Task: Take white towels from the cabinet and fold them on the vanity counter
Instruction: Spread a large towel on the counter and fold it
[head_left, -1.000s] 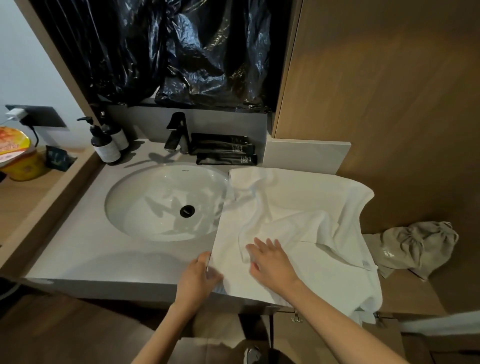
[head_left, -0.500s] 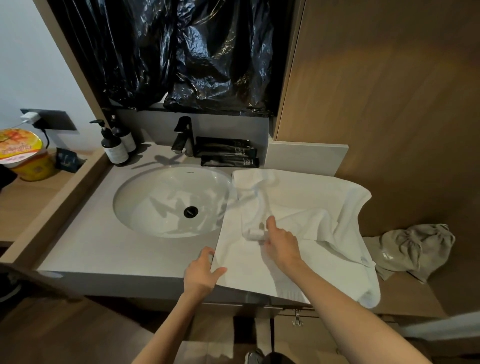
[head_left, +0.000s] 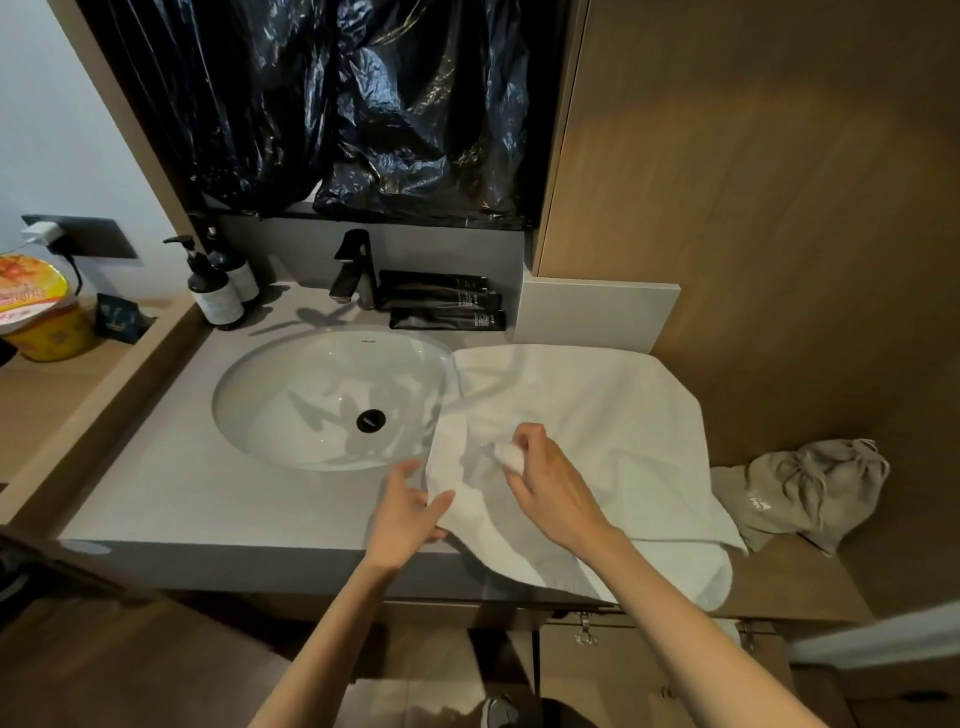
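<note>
White terry towel (head_left: 613, 410) spread over the right part of the grey stone vanity counter (head_left: 208, 499), just beside the oval white sink (head_left: 280, 426), its near edge hanging past the counter front. Right hand (head_left: 550, 488) pinches a raised bunch of the towel's cloth near its left side. Left hand (head_left: 410, 512) grasps the towel's near-left edge, thumb on top

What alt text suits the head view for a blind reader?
A person's right hand pinches a bunched fold of a white towel spread on the vanity counter beside the sink; the left hand holds the towel's near edge.
</note>
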